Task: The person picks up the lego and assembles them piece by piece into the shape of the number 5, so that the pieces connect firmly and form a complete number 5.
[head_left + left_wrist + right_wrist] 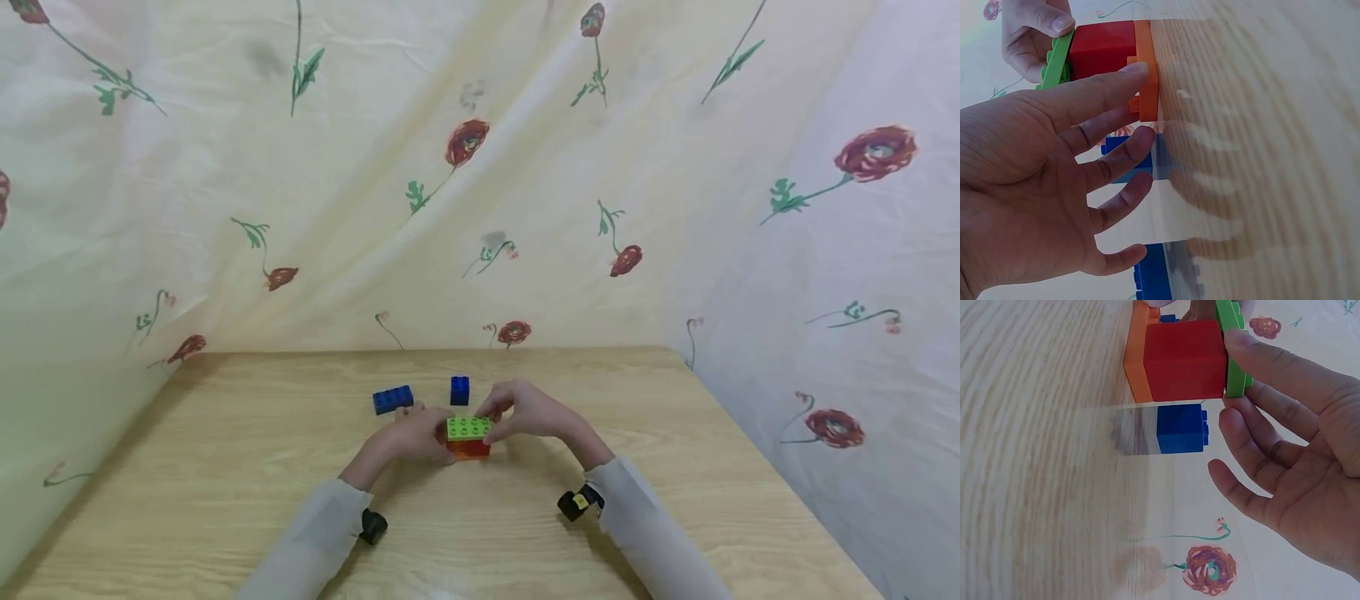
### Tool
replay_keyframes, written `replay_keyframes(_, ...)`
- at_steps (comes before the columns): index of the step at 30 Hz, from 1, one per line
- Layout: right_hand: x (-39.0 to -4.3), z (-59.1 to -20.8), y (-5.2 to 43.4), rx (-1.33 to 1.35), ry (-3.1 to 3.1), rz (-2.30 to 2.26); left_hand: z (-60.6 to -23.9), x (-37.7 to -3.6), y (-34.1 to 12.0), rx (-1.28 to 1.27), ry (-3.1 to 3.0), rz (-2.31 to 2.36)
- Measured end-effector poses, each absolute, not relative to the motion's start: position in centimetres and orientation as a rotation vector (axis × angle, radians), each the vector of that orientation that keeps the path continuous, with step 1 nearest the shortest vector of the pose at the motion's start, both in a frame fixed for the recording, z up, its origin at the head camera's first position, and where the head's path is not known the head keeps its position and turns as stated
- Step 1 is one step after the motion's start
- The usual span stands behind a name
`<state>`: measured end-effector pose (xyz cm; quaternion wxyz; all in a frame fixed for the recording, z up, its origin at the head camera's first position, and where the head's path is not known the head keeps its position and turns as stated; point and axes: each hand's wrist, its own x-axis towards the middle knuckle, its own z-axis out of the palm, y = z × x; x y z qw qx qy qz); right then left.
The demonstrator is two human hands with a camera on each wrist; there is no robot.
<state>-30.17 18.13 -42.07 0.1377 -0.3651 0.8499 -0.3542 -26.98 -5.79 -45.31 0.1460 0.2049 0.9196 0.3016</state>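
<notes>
Nearest us, below each hand, a pale sleeve (318, 529) ends by a black wrist device (372, 527). Our left hand (417, 433) pinches the orange plate (1137, 365) by its left end between thumb and forefinger, its other fingers spread. Our right hand (531, 410) pinches the green plate (1234, 370) at its right end, the remaining fingers loose. Between both hands, the red brick (1185, 360) stands on the orange plate, with the green plate on top, looking slightly tilted in the left wrist view; we cannot tell whether it is seated. We judge the step in hand to be fitting green onto red; the next move calls for levelling it and pressing down while the left steadies the base. Just beyond the left fingers lies the long blue brick (393, 400); the small blue brick (460, 391) stands beyond the stack, near the right fingertips.
</notes>
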Motion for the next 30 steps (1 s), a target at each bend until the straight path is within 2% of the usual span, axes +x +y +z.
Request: replay_keyframes(30, -29.82, -42.02, 18.03, -1.044, 2.466, -1.034, -45.23, -26.84, -5.87, 0.598, 2.633, 0.912)
